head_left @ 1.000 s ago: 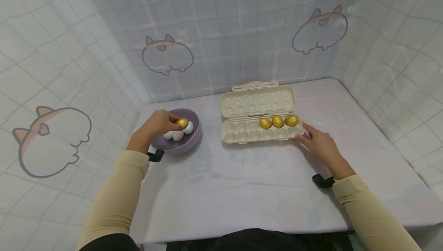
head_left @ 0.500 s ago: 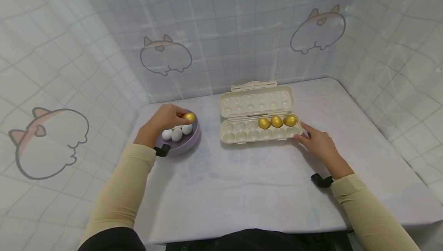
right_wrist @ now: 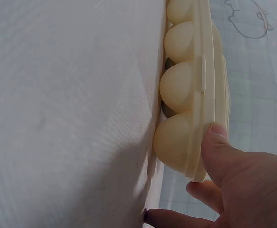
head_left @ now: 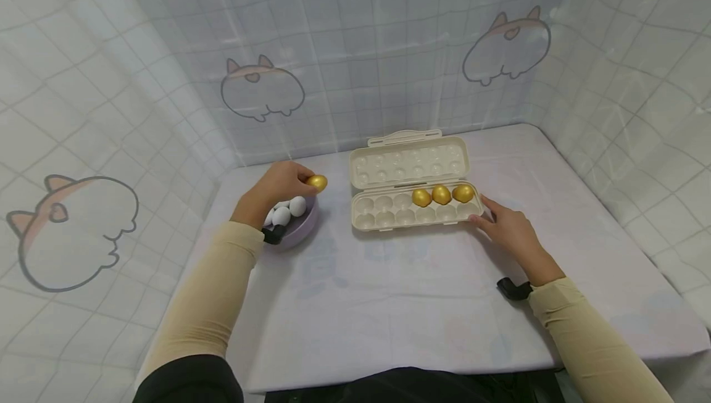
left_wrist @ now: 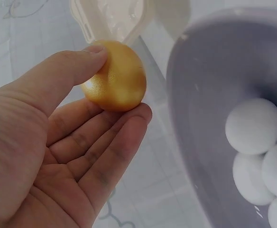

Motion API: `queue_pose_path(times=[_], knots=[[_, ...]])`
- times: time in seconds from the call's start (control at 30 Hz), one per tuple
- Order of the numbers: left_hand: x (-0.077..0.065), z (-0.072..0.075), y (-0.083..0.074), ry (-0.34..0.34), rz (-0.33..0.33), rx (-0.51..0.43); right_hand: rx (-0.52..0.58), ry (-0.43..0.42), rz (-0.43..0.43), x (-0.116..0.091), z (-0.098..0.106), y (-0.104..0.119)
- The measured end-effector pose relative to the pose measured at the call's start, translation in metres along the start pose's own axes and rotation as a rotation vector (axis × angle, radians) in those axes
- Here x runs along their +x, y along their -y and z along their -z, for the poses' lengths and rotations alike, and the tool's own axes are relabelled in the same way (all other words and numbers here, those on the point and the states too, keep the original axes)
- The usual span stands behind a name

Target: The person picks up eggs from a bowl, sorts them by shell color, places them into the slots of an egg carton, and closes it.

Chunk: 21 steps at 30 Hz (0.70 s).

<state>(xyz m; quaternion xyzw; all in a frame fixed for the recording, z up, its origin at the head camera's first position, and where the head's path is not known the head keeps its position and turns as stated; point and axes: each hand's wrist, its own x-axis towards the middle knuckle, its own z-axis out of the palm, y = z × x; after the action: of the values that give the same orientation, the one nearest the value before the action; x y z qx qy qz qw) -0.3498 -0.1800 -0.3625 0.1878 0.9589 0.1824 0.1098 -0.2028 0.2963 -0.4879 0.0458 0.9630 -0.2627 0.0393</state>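
Observation:
A golden egg (head_left: 317, 182) is pinched between the thumb and fingers of my left hand (head_left: 283, 182), above the right rim of the purple bowl (head_left: 302, 230). In the left wrist view the thumb presses the near side of this golden egg (left_wrist: 119, 78). Several white eggs (head_left: 282, 215) lie in the bowl, partly hidden by my wrist. My right hand (head_left: 511, 233) holds the right end of an open cream egg carton (head_left: 383, 226). Three golden eggs (head_left: 441, 194) sit in its back row, toward the right. In the right wrist view my thumb rests on the carton's rim (right_wrist: 207, 142).
The carton's lid (head_left: 408, 162) leans open toward the back wall (head_left: 361, 70), which is covered with tile-patterned sheeting. A pale cloth (head_left: 378, 310) covers the table. Similar sheeting hangs at the left and right.
My left hand has lifted the golden egg from over the middle of the bowl and moved it right and backward to the bowl's rim. My right hand stays at the carton.

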Motion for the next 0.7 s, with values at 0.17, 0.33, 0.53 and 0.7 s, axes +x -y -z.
queue_pose_path(times=[0.17, 0.33, 0.53, 0.7], knots=[[0.010, -0.002, -0.009, 0.008, -0.006, -0.004, 0.004, 0.004, -0.007, 0.000, 0.000, 0.000], [0.017, -0.005, -0.020, 0.013, -0.019, -0.016, 0.006, 0.012, -0.019, 0.001, 0.001, 0.000], [0.021, -0.008, -0.032, 0.003, -0.063, 0.006, 0.005, 0.015, -0.023, 0.001, 0.002, 0.001], [0.026, -0.012, -0.038, -0.012, -0.103, 0.022, 0.008, 0.014, -0.025, 0.002, 0.001, 0.001]])
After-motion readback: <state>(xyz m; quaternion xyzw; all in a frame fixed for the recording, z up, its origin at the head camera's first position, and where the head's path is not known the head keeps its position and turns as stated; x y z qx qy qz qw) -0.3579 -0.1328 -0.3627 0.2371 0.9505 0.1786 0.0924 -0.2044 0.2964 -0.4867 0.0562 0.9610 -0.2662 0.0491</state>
